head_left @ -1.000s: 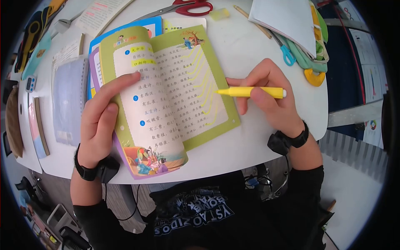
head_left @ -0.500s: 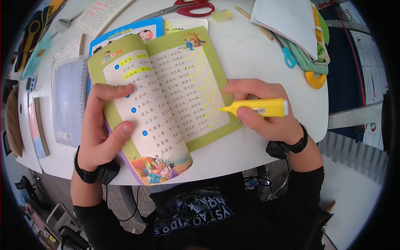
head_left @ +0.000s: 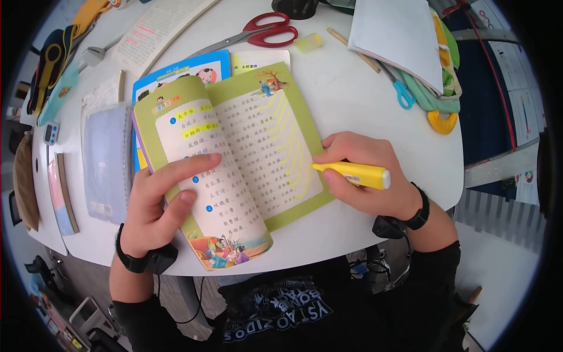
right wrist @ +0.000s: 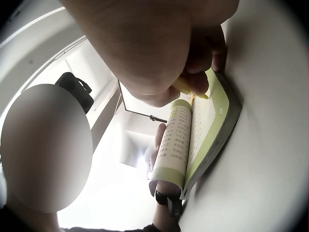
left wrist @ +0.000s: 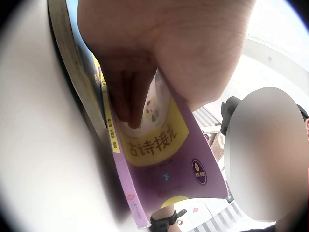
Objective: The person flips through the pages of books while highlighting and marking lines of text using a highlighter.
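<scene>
An open book with green page borders and printed Chinese lines lies tilted in the head view. My left hand grips its left side, thumb and forefinger over the bowed left page, other fingers against the purple cover, seen in the left wrist view. Two lines on that page carry yellow highlighting. In my right hand I pinch a yellow highlighter, its tip at the right page's outer edge, beside slanting yellow strokes. The right wrist view shows the highlighter partly hidden behind the fingers.
A blue book lies under the open one. Red-handled scissors, a yellow eraser-like block and a pencil sit farther back. White paper covers a green pouch at back right. A clear spiral-bound folder lies left.
The left forefinger has stretched farther across the left page. The right hand has turned the highlighter from level to slanted, and its fingers have closed in nearer the page edge.
</scene>
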### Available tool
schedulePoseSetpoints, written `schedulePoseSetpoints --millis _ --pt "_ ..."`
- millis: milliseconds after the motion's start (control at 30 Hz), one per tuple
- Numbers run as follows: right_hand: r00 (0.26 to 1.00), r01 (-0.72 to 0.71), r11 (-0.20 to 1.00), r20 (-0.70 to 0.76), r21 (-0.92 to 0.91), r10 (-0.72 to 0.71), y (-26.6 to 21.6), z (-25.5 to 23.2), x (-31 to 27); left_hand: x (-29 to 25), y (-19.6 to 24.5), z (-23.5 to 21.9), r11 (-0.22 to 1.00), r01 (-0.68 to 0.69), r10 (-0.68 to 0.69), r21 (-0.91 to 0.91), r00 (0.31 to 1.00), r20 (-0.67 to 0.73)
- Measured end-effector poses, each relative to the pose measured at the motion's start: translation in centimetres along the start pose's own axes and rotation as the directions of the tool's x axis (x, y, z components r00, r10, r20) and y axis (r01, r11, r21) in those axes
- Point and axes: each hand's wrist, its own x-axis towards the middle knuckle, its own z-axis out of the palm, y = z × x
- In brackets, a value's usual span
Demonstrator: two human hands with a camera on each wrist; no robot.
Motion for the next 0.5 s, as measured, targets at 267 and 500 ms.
schedulePoseSetpoints --millis 267,500 --pt "0.997 0.062 0.998 0.04 -0.023 -0.061 0.6 -0.6 0.1 -0.1 0.1 0.0 1.0 0.009 -0.009 0.018 1.0 -0.006" --pt "0.999 0.028 0.999 -0.024 -0.018 -0.029 0.5 -0.2 0.1 -0.2 -0.1 0.2 1.0 0.001 0.0 0.021 1.0 -0.017"
